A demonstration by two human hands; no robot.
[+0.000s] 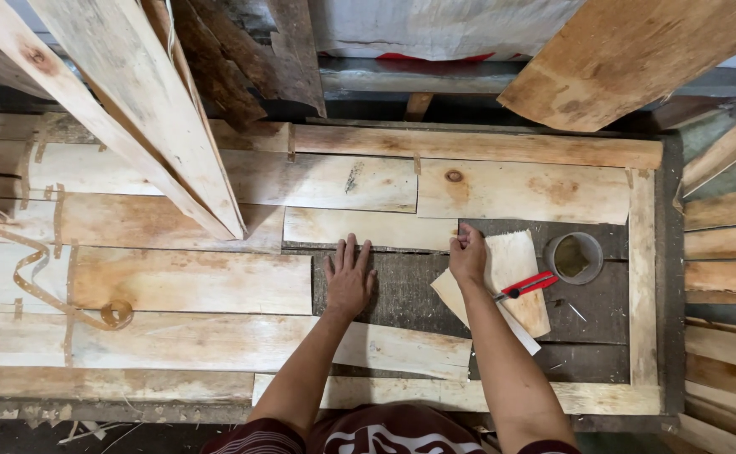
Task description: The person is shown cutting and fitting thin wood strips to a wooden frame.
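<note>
Patterned maroon garment [368,437]: cut off at the bottom edge, only a strip showing.

Veneer sheets [174,282]: thin, pale, knotty wood strips laid edge to edge on the work board [402,290], whose dark, rough surface shows as a bare rectangular patch in the middle; this patch serves as landmark.

Left hand [349,279]: flat on the patch's left part, palm down, fingers spread and apart, gripping nothing.

Right hand [467,255]: at the patch's upper right edge, fingers curled and pinched on the top corner of a loose veneer piece [515,277]. What lies under the knuckles is hidden.

Loose veneer piece: pale, curling, irregular in outline, lying right of the patch, over a second scrap [452,296].

Utility knife [526,285]: red handle, resting on the loose piece, right of the patch; its blade is hard to make out.

Round tin [575,257]: grey, open, farther right; contents unclear.

Brown tape strip [44,282]: curling, ending in a small coil, well left of the patch.

Rough planks [132,109]: leaning beyond the patch, tops cut off by the frame.
</note>
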